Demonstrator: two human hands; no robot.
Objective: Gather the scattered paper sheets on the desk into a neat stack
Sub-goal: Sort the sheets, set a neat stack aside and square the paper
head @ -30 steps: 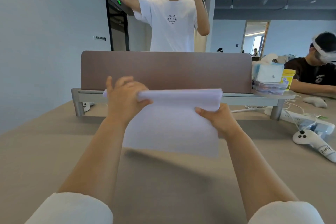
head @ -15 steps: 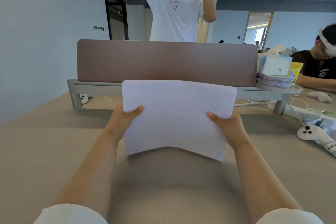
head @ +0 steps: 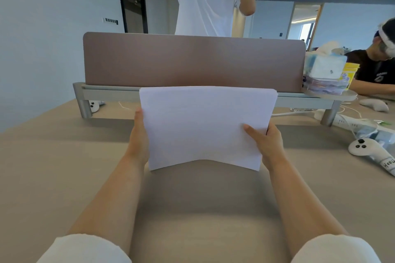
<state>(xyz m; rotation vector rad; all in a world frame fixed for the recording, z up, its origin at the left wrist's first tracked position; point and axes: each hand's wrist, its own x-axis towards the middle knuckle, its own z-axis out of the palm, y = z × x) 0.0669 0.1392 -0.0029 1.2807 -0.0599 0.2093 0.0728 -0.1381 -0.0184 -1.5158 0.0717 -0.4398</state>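
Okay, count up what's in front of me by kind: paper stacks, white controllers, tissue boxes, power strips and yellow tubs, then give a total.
paper stack: 1, held by left hand and right hand
white controller: 3, near right, far right, far left
tissue box: 1
power strip: 1
yellow tub: 1
total: 7

Paper stack [head: 205, 128] plain white. Tabletop [head: 53, 177] beige. Divider panel [head: 192, 62] mauve-brown; shelf [head: 106, 93] grey metal. Controller [head: 363, 148] white, black buttons. Tub [head: 351, 71] yellow. Tissue pack [head: 327, 66] white and light blue. T-shirt [head: 205, 6] white, small black cat drawing. Sleeves [head: 85, 250] white. Wall [head: 42, 28] pale blue-grey.
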